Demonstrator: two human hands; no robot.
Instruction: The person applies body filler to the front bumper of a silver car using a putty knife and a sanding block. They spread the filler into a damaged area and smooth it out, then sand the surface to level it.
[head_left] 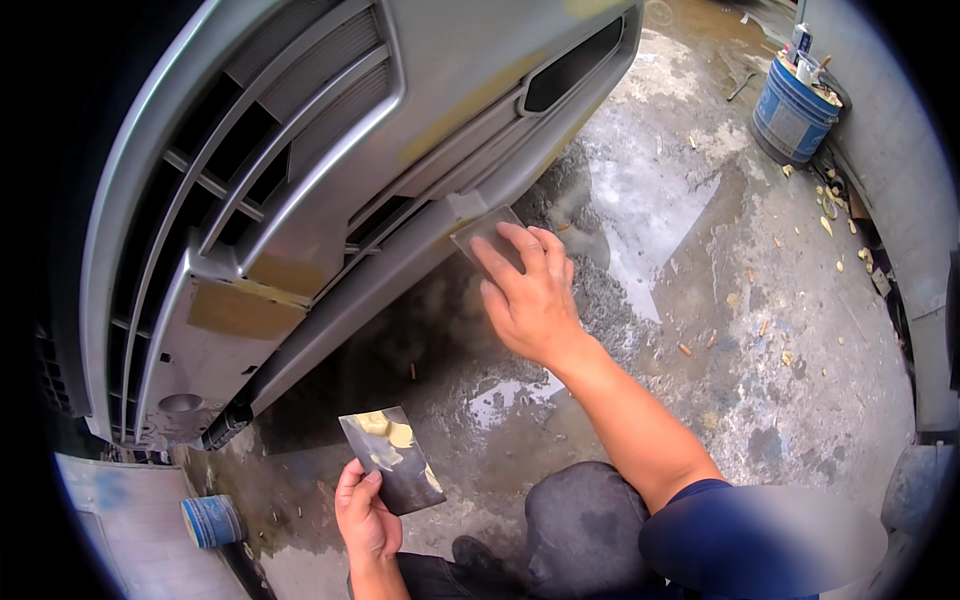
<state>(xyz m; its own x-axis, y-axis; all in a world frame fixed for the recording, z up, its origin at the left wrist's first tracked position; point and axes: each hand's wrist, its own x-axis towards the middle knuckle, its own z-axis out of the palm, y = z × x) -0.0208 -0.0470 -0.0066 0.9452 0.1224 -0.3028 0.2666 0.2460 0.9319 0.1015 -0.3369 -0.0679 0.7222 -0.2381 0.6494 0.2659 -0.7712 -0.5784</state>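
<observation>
Right hand: closed on a flat spreader at the lower edge of the bumper, 12 o'clock from centre; fingers hide its rear, and bumper contact cannot be determined. Front edge runs 8 to 2 o'clock. Left hand, 7 o'clock: pinches a dark plate bearing yellow paste, long axis 11 to 5 o'clock. Floor extends openly toward 3 o'clock.

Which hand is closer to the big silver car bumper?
Right. The right hand holds a thin see-through plate by the lower edge of the bumper. The left hand is farther off, lower in the picture, holding a dark rectangular plate dabbed with yellowish paste.
</observation>
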